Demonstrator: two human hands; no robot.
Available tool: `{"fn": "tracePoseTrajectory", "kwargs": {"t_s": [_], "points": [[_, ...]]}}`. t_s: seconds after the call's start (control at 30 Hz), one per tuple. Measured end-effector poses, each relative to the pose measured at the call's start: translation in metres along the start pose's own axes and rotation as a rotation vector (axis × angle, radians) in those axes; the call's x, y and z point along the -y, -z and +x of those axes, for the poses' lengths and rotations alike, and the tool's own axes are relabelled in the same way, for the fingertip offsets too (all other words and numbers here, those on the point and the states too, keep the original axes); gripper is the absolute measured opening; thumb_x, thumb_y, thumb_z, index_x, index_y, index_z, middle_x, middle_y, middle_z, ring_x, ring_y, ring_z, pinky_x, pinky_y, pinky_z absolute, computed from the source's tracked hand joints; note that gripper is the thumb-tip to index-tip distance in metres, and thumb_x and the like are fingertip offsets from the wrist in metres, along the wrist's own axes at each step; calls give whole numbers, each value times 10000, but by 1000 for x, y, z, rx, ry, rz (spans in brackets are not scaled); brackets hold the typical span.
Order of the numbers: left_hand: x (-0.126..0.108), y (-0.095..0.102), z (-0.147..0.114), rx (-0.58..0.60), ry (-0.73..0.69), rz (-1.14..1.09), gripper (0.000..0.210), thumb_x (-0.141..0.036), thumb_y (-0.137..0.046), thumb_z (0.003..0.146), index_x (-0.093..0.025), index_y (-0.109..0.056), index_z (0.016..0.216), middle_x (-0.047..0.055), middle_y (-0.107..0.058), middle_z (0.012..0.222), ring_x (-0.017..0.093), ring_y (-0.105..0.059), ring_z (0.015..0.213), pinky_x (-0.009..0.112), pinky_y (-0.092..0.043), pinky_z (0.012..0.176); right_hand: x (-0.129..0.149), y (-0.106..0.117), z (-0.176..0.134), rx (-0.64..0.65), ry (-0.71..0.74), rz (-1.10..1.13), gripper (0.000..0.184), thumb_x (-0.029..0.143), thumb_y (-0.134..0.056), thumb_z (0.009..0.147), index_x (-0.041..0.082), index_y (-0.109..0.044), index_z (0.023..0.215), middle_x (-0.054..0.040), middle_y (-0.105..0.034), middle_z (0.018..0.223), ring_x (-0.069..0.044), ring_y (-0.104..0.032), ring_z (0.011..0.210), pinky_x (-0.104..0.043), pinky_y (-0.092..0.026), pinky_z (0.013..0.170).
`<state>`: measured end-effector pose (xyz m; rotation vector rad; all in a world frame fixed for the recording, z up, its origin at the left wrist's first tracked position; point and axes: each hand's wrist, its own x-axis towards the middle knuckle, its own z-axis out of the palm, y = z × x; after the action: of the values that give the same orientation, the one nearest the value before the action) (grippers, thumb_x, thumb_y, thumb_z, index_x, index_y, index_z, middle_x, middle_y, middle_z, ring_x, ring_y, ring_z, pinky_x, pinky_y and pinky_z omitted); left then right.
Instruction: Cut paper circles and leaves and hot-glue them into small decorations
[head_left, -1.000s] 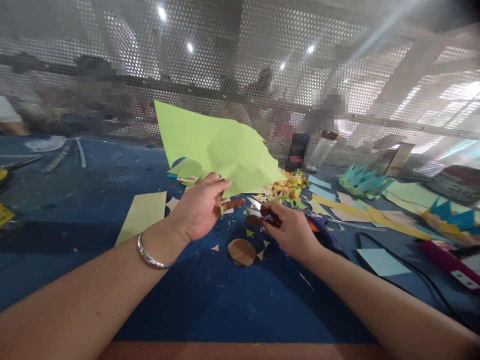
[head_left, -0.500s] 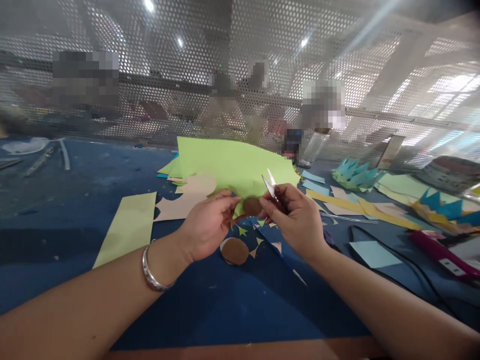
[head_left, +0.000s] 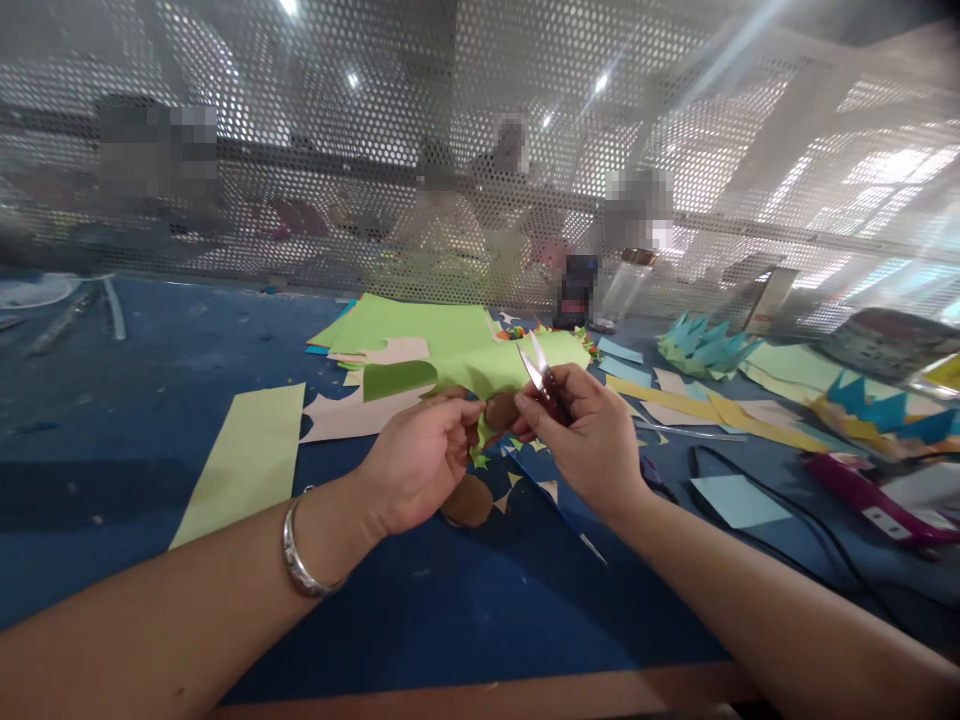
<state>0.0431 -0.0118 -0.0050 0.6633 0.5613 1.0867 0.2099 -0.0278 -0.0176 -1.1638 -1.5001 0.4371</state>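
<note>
My left hand [head_left: 424,455], with a silver bangle on its wrist, pinches the near edge of a light green paper sheet [head_left: 480,365]. A small brown disc [head_left: 500,410] sits between the fingers of both hands, against the paper. In my right hand [head_left: 589,430] are scissors [head_left: 544,385], blades parted and pointing up and away, while its thumb and fingertip touch the disc's right side. The sheet curls over beyond my hands. Below my left fingers, a second brown disc [head_left: 469,502] lies on the blue table, near small paper scraps [head_left: 504,500].
A blue pen-like stick [head_left: 562,508] lies below my right hand. Paper strips [head_left: 712,405], zigzag paper crowns [head_left: 705,345], a magenta power strip [head_left: 862,500] and a black cable [head_left: 810,535] are at right. A pale green strip [head_left: 240,455] lies at left. A perforated screen [head_left: 337,180] stands behind.
The green sheet has dropped and curled over, uncovering the stacked green paper behind it. Both hands keep nearly the same place, and the scissors stay parted.
</note>
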Motion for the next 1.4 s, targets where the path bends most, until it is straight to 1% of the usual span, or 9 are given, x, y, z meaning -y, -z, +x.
{"fn": "tracePoseTrajectory", "kwargs": {"t_s": [0.17,0.4,0.53,0.67,0.77,0.9,1.07,1.23,1.4], "points": [[4,-4,-2,187,-71,121,232,41,-636,761,-178,-683,823,11,-705,854,154,-664,877,299,-463,919,1,0,-1,0,10,8,100,247,-677,858,210,-587,833,28,-663,653,-152,-708,582,-289,-594,604],[7,-1,-1,260,-116,205,202,-18,-650,793,-165,-723,910,31,-703,873,170,-648,925,319,-438,969,2,0,-1,4,24,34,121,245,-691,860,206,-582,826,25,-669,644,-149,-706,575,-281,-592,593],[8,-1,0,292,-125,223,179,-34,-639,803,-176,-706,890,33,-705,893,176,-642,947,329,-428,972,1,-1,-2,1,17,45,134,251,-692,861,210,-569,828,27,-663,647,-154,-710,579,-282,-594,589],[8,0,1,233,-129,255,197,-56,-672,774,-188,-685,921,28,-693,929,182,-619,993,324,-403,985,2,-1,-3,1,20,49,133,256,-691,864,211,-569,836,28,-662,658,-154,-713,584,-286,-599,604],[9,2,1,177,-127,295,177,-73,-689,761,-194,-657,887,15,-660,871,182,-604,966,323,-397,964,2,-1,-3,-2,31,32,138,254,-692,859,217,-562,828,32,-661,661,-152,-710,582,-281,-591,595],[9,4,1,141,-146,366,140,-87,-672,787,-195,-588,819,-6,-602,803,151,-565,830,303,-402,843,3,-1,-3,-18,41,23,147,258,-696,853,217,-559,816,39,-644,655,-145,-705,567,-272,-592,585],[3,1,0,57,-202,334,241,-88,-694,785,-212,-488,761,-18,-590,786,133,-537,757,277,-385,712,6,0,-2,-41,-34,66,174,294,-704,836,218,-553,795,42,-622,632,-147,-687,539,-277,-591,550],[-3,-6,-3,45,-218,261,276,-64,-668,796,-212,-446,726,-6,-615,808,137,-581,829,263,-412,742,10,-1,-3,11,-155,129,231,341,-707,844,217,-533,758,44,-618,556,-146,-655,463,-279,-566,494],[-1,-10,-6,60,-194,178,274,-56,-672,788,-213,-454,734,-12,-644,810,139,-615,836,270,-445,787,12,-3,-7,74,-185,239,251,365,-731,848,218,-538,781,52,-616,547,-150,-657,462,-275,-552,468]]}}
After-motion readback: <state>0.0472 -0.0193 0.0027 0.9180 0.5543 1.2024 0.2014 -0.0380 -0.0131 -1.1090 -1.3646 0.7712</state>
